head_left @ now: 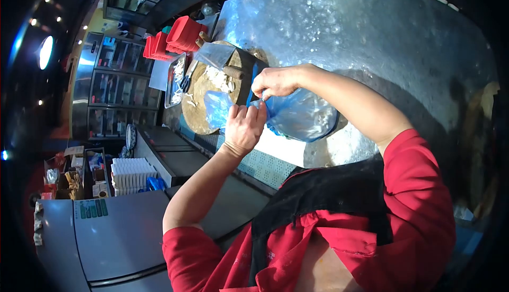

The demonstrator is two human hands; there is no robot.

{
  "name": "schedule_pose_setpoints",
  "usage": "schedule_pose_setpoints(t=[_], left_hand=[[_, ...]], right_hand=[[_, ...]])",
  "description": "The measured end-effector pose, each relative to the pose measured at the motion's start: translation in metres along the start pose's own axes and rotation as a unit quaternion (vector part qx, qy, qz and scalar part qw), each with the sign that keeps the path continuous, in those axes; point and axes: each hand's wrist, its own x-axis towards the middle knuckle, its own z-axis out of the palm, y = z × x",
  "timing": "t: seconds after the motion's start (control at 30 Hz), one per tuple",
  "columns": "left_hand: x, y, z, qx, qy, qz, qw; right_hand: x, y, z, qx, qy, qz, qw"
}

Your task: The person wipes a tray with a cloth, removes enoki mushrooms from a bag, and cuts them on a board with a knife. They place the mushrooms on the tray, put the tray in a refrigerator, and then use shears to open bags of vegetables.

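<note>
A blue translucent plastic bag (302,116) lies on the metal counter, its full part bulging below my right hand. My left hand (245,126) is closed around the gathered neck, and the loose top of the bag fans out beyond it over the chopping block. Pinched at that neck, the fingers of my right hand (277,82) meet those of the left. A blue strip (252,86) runs up beside the right fingers. On the round wooden chopping block (200,113) rest a wide-bladed cleaver (216,56) and chopped white pieces (220,79).
Beyond the block stands a metal tray (175,80) of white strips, with dark-handled scissors (185,83) at its edge. Stacked red baskets (184,33) are behind it. The metal counter (360,21) stretches right. White containers (132,174) and a glass-door fridge (124,82) are on the left.
</note>
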Motion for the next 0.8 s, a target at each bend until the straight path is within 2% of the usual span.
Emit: schedule_pose_setpoints(t=[0.13, 0.2, 0.27, 0.33, 0.37, 0.4, 0.47, 0.5, 0.53, 0.57, 0.6, 0.63, 0.67, 0.73, 0.77, 0.8], left_hand=[[0.0, 0.0, -0.002, 0.01, 0.049, 0.038, 0.998], [0.003, 0.001, 0.002, 0.012, 0.032, 0.011, 0.999], [0.003, 0.0, 0.011, 0.016, 0.018, -0.009, 1.0], [-0.001, -0.003, 0.018, 0.039, -0.094, -0.077, 0.992], [-0.004, -0.002, 0.016, 0.001, -0.138, -0.103, 0.985], [-0.005, -0.001, 0.014, 0.0, -0.141, -0.104, 0.985], [0.001, 0.003, 0.002, -0.096, -0.308, -0.192, 0.927], [-0.003, 0.001, 0.007, -0.145, -0.297, -0.234, 0.914], [-0.01, -0.011, 0.028, -0.19, -0.336, -0.217, 0.897], [-0.012, -0.029, 0.033, -0.404, -0.378, -0.209, 0.806], [-0.012, -0.042, 0.033, -0.594, -0.396, -0.191, 0.674], [-0.002, -0.044, 0.022, -0.641, -0.461, -0.354, 0.502], [-0.007, -0.045, 0.025, -0.642, -0.459, -0.353, 0.503], [-0.017, -0.047, 0.035, -0.755, -0.449, -0.374, 0.298], [-0.014, -0.041, 0.023, -0.772, -0.43, -0.402, 0.241], [-0.015, -0.039, 0.023, -0.771, -0.433, -0.398, 0.242]], right_hand=[[0.014, -0.001, -0.011, -0.069, -0.042, 0.04, 0.996], [0.029, 0.01, 0.003, -0.016, -0.018, -0.017, 1.0], [0.041, -0.002, 0.004, 0.005, -0.024, 0.008, 1.0], [0.046, -0.009, 0.008, -0.003, -0.035, 0.016, 0.999], [0.043, -0.011, 0.013, -0.028, 0.008, 0.019, 0.999], [0.039, -0.011, 0.018, -0.053, 0.053, 0.023, 0.997], [0.027, -0.013, 0.027, -0.134, 0.151, 0.095, 0.975], [0.019, -0.014, 0.031, -0.121, 0.206, 0.082, 0.967], [0.009, -0.019, 0.032, -0.107, 0.258, 0.069, 0.958], [-0.004, -0.031, 0.031, -0.085, 0.27, 0.047, 0.958], [-0.016, -0.043, 0.035, -0.063, 0.285, 0.026, 0.956], [-0.026, -0.05, 0.046, -0.037, 0.31, 0.003, 0.95], [-0.039, -0.063, 0.054, -0.007, 0.276, 0.049, 0.96], [-0.052, -0.063, 0.08, -0.079, 0.33, -0.038, 0.94], [-0.055, -0.065, 0.085, -0.115, 0.33, -0.062, 0.935], [-0.057, -0.066, 0.091, -0.149, 0.33, -0.084, 0.928]])
